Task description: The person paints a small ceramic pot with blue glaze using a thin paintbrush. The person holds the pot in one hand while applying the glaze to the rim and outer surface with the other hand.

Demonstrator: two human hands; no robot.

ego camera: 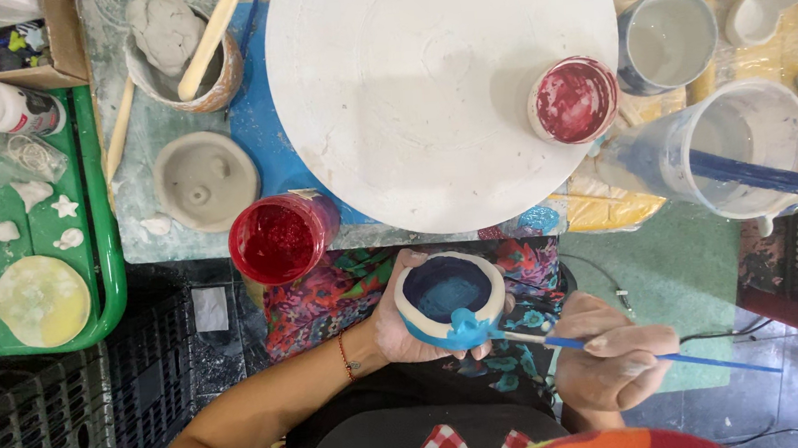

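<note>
My left hand cups a small clay bowl over my lap; its inside is painted dark blue, its rim is white and a light blue band runs along its outer wall. My right hand pinches a thin blue-handled paintbrush, its tip touching the bowl's outer lower edge. A jar of red paint stands at the table edge just left of the bowl. Its red-smeared lid lies on the round white turntable.
A green tray at left holds small white clay shapes and a pale disc. Behind are a bowl with a clay lump and wooden tools, a grey clay dish, a white cup and a water jug with a blue brush.
</note>
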